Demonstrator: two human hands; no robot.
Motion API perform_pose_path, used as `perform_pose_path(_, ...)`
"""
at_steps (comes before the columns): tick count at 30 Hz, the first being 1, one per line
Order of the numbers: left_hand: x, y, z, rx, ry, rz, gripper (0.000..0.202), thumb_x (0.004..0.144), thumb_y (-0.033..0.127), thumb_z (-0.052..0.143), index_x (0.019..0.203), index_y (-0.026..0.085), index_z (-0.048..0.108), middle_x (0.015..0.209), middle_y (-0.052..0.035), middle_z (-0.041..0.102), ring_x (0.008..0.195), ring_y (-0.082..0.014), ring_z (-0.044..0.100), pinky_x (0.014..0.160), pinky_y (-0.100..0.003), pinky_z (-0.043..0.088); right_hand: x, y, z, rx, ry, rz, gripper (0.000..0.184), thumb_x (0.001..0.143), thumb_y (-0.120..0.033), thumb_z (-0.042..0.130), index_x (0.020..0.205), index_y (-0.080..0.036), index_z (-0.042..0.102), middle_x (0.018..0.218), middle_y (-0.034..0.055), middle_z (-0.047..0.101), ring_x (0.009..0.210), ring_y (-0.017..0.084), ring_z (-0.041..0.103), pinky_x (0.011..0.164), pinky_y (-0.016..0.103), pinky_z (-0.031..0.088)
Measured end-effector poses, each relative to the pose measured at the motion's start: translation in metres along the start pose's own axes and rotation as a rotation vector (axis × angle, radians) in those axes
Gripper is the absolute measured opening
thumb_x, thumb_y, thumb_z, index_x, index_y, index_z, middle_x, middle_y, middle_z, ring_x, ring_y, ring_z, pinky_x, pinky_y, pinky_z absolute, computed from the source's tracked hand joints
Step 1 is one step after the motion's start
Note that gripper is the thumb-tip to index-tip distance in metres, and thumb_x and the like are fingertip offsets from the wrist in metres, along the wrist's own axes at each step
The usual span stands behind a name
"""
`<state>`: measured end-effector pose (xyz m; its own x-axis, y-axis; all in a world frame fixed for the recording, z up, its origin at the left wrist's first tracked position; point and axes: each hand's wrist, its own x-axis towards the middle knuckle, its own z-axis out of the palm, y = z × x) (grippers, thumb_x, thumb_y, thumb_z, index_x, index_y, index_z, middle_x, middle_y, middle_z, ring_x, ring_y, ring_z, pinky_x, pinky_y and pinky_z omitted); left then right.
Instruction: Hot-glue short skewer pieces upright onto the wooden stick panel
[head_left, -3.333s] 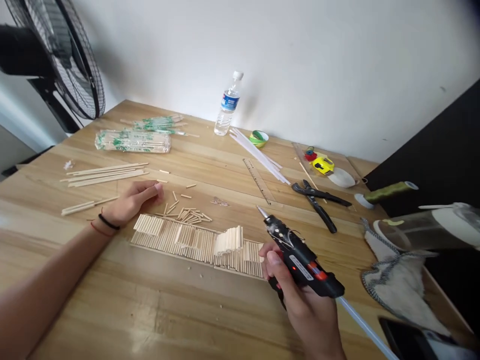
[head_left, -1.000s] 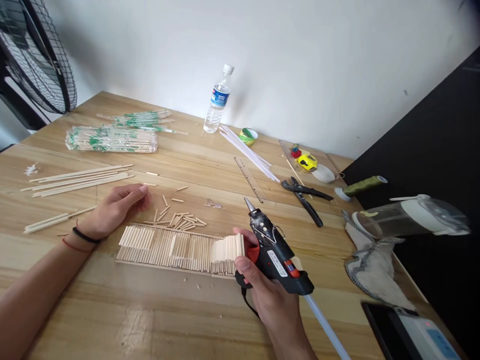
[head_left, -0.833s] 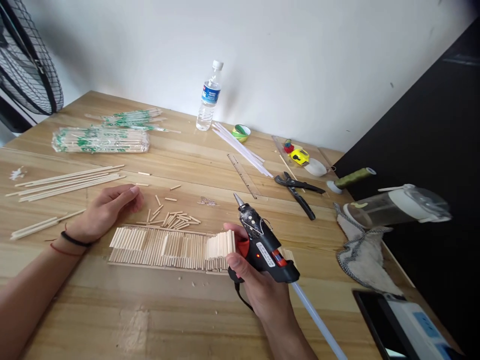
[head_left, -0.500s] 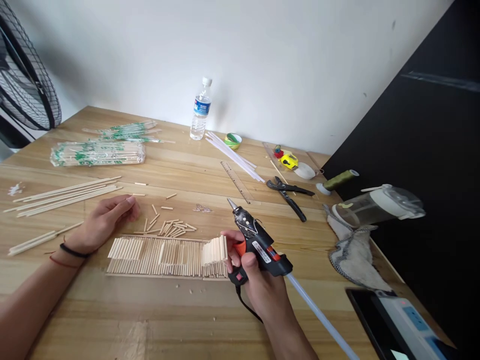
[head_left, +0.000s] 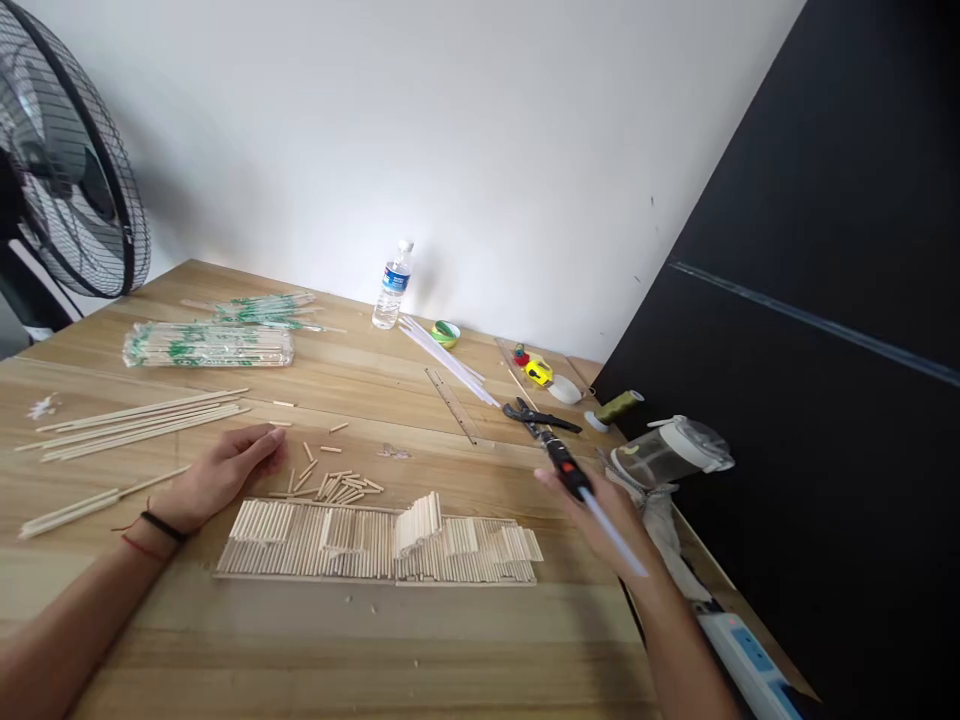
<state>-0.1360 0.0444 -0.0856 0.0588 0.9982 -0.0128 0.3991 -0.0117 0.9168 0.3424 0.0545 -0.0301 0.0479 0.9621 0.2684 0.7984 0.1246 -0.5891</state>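
Observation:
My right hand [head_left: 600, 510] grips a black hot glue gun [head_left: 564, 462], blurred by motion, with a pale glue stick [head_left: 615, 535] sticking out of its back. The gun's nozzle end is close to the black pliers [head_left: 540, 415]. My left hand [head_left: 234, 465] rests on the table with thumb and fingers pressed together; a short wooden stick shows at its fingertips, but I cannot tell whether it is held. Between the hands lies a long panel [head_left: 375, 560] of wooden sticks set side by side, with raised stepped sections on it. Cut stick pieces [head_left: 345, 488] lie behind it.
Long sticks [head_left: 142, 420] and wrapped stick bundles [head_left: 210, 345] lie at the left, near a fan [head_left: 67, 150]. A water bottle [head_left: 391, 290], glue sticks [head_left: 446, 358], a ruler [head_left: 451, 405], a thread spool [head_left: 616, 408], a clear jug [head_left: 667, 452] and a power strip [head_left: 750, 660] stand or lie around.
My right hand has carried the glue gun to the right, away from the panel, uncovering its right end. The left hand stays in place on the table. The view has shifted.

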Motion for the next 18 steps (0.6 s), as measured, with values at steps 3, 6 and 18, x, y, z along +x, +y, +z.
perform_pose_path(3,-0.001,0.004,0.001,-0.013,0.006,-0.006,0.061,0.092,0.074,0.049,0.064,0.021,0.06,0.061,0.0022,0.051,0.058,-0.0157,0.043,0.054,-0.027,0.039,0.027,0.027,0.006,-0.133,-0.058,0.061,0.04,0.078,-0.055,0.082,0.068,-0.023,0.06,0.063,0.0039,0.064,0.062,0.024,0.06,0.061,0.036,0.047)
perform_pose_path(6,-0.002,0.005,0.001,-0.007,0.003,0.017,0.062,0.091,0.076,0.048,0.063,0.022,0.059,0.061,0.002,0.051,0.058,-0.016,0.042,0.053,-0.027,0.037,0.042,0.043,0.016,-0.213,-0.106,0.099,0.031,0.086,-0.043,0.082,0.079,-0.017,0.066,0.08,0.0048,0.069,0.078,0.023,0.067,0.075,0.039,0.055)
perform_pose_path(18,-0.002,0.008,0.003,0.016,0.004,0.036,0.063,0.091,0.077,0.047,0.063,0.022,0.059,0.06,0.0018,0.052,0.058,-0.0165,0.045,0.054,-0.028,0.04,0.022,-0.011,0.004,0.096,0.013,-0.058,0.037,0.089,-0.058,0.067,0.092,-0.022,0.07,0.103,0.0097,0.073,0.097,0.028,0.069,0.093,0.046,0.055)
